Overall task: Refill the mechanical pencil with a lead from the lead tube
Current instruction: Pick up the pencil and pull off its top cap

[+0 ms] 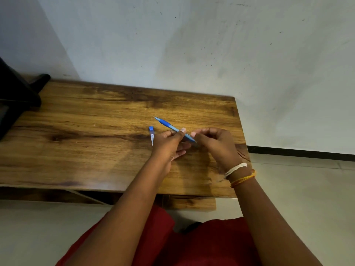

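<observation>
A blue mechanical pencil [166, 124] is held just above the wooden table [86, 131], its tip pointing up and to the left. My left hand [170, 144] pinches its barrel between thumb and fingers. My right hand [215, 143] is closed around the pencil's rear end, which is hidden behind the fingers. The lead tube [152, 135], clear with a blue cap, lies on the table just left of my left hand, cap pointing away from me.
A black object [17, 96] stands at the table's far left corner. A pale wall runs behind the table. The table's right edge [244, 143] lies close to my right hand, with light floor beyond it. Red clothing covers my lap below.
</observation>
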Demonstrator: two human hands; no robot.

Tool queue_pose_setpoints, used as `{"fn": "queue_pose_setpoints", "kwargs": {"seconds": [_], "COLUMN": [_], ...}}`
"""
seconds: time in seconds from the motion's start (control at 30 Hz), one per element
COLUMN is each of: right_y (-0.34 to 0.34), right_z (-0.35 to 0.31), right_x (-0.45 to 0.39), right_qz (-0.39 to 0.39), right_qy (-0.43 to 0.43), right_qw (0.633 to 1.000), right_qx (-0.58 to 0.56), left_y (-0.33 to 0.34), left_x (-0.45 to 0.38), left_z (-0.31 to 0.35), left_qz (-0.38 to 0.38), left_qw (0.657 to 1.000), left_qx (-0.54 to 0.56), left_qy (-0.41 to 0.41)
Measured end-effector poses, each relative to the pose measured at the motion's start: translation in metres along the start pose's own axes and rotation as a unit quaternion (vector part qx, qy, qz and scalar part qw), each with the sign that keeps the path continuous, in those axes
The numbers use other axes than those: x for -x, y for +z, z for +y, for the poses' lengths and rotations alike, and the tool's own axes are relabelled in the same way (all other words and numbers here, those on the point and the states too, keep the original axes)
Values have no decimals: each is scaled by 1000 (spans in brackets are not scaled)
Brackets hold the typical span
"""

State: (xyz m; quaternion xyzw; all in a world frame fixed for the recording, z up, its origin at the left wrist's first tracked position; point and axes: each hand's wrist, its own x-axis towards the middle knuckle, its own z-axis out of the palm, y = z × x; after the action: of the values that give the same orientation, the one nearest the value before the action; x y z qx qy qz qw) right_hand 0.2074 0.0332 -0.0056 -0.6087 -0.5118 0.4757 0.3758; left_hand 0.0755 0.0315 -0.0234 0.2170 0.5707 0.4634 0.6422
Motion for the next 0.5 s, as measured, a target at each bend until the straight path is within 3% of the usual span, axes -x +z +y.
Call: {"fn": "queue_pose_setpoints", "kwargs": {"seconds": [0.3, 0.5], "right_y": [10, 20], "right_z": [-1, 4], "right_x": [1, -3], "right_qz": [-41, 26], "right_qy": [-58, -46], "right_qw": [989, 985], "right_qx": [134, 162], "left_y": [-7, -18], "left_x": [2, 0], "left_z": [3, 11], "left_qz": [31, 68], "left_qw": [999, 995], "left_qx": [-28, -67], "left_qy": [7, 17]}}
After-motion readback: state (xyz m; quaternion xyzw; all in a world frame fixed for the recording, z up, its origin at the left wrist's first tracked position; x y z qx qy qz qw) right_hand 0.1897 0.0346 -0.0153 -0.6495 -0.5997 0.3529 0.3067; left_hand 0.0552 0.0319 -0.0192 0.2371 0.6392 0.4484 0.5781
